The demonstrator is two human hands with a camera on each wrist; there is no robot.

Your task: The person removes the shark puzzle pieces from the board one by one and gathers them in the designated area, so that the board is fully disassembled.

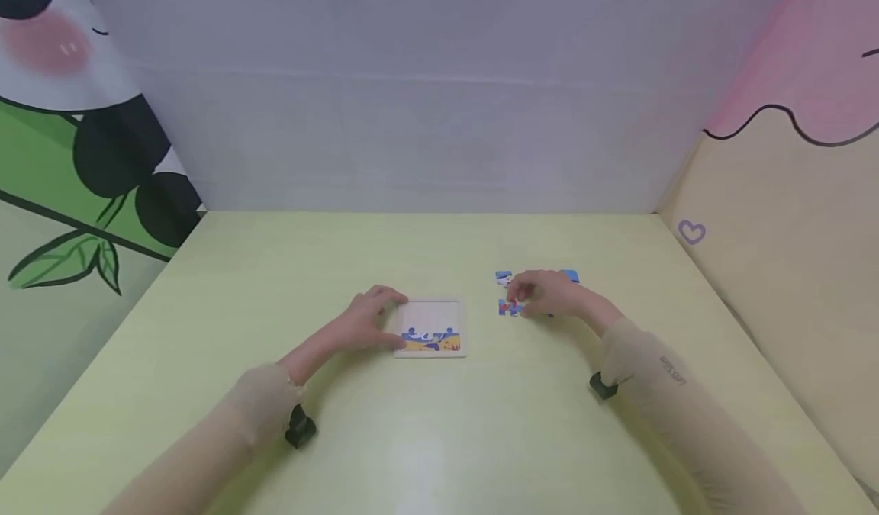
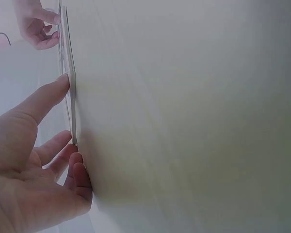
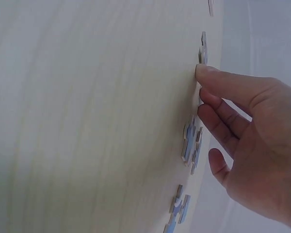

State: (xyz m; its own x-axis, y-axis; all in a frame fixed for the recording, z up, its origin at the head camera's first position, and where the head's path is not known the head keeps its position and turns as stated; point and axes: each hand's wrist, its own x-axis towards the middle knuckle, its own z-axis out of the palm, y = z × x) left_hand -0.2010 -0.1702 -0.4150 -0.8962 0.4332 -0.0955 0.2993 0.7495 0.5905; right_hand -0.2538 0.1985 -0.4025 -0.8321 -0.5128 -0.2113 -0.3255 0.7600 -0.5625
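Note:
My left hand [image 1: 364, 320] holds the left side of a small, light-framed puzzle tray [image 1: 429, 357], thumb at its near part and fingers at the far left corner. A row of fitted blue, white and yellow pieces [image 1: 430, 342] fills the tray's near part; its far part shows bare board. To the right, my right hand [image 1: 549, 292] bends down over loose pieces. Its thumb and fingertips pinch at a blue and red puzzle piece [image 1: 504, 308], mostly hidden by them. In the right wrist view, the thumb [image 3: 211, 75] and fingers lie close together at the tabletop.
Loose pieces lie around the right hand: a blue and white one [image 1: 504, 278] beyond it and a blue one [image 1: 571, 275] at its far right. Several pieces [image 3: 188, 143] show edge-on in the right wrist view. A pale wall [image 1: 426, 141] rises behind the yellow table [image 1: 330, 255].

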